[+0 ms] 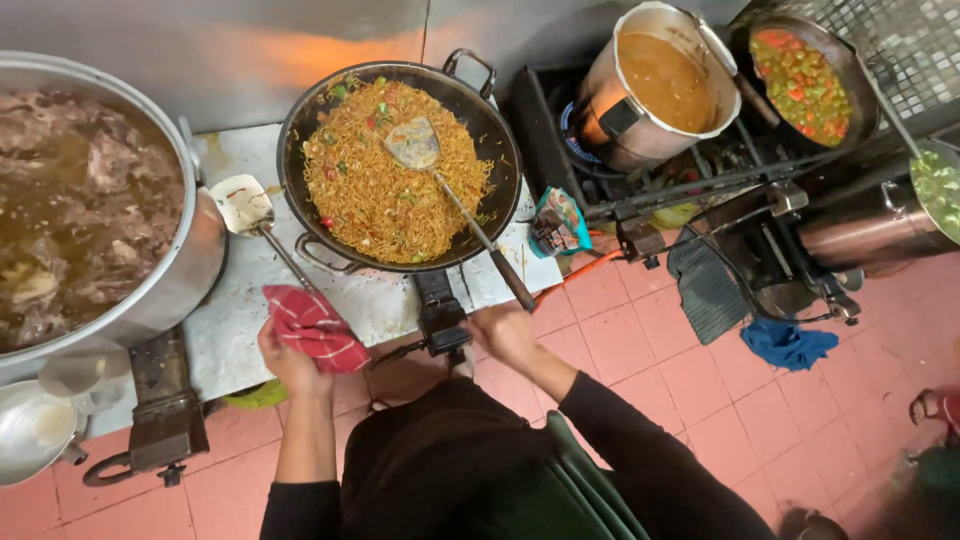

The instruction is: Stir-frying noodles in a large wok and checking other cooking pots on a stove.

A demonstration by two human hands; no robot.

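below the wok (400,165), left hand (290,360) grips red cloth (315,328).

Stockpot (150,290) cut by left edge; ladle (940,185) by right.

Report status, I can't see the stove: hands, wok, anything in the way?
Left hand grips red cloth. Right hand at spatula handle end; blade in noodles. Wok on burner. Ladle lies beside it.
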